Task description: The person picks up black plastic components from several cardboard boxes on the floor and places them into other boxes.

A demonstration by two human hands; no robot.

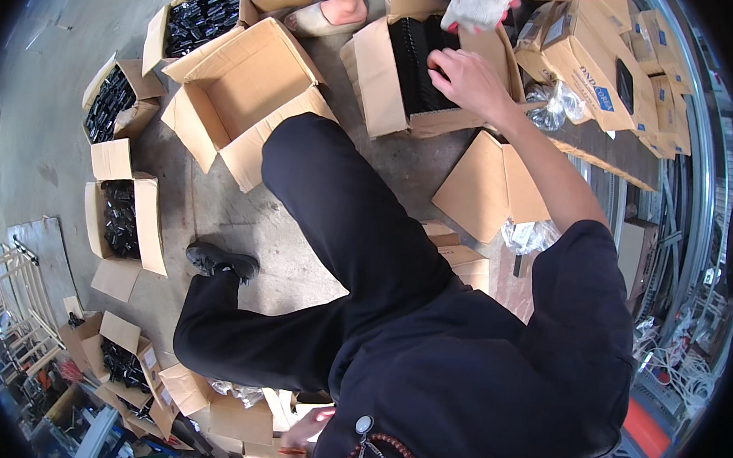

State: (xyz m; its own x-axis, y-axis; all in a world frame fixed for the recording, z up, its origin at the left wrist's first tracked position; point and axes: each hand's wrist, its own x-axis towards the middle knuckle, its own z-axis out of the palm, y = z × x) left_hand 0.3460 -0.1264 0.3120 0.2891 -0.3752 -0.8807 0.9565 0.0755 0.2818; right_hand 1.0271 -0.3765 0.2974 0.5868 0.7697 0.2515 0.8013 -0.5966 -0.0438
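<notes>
My right hand [468,80] reaches into an open cardboard box [385,96] at the top centre. Its fingers are bent and closed against a tightly packed row of thin black parts [415,51]; what they grip, if anything, is hidden. Low in the view, my left hand [311,425] hangs beside my body near other boxes, its fingers mostly out of sight. Across the box, another person's hand in a grey and red work glove [476,7] is over its far side.
An open box [253,92] with a bare inside stands left of the packed one. Boxes of black parts [203,17] line the left. Stacked cartons [591,62] and a plastic bag [550,106] sit at right. Another person's slippered foot [325,18] is at the top.
</notes>
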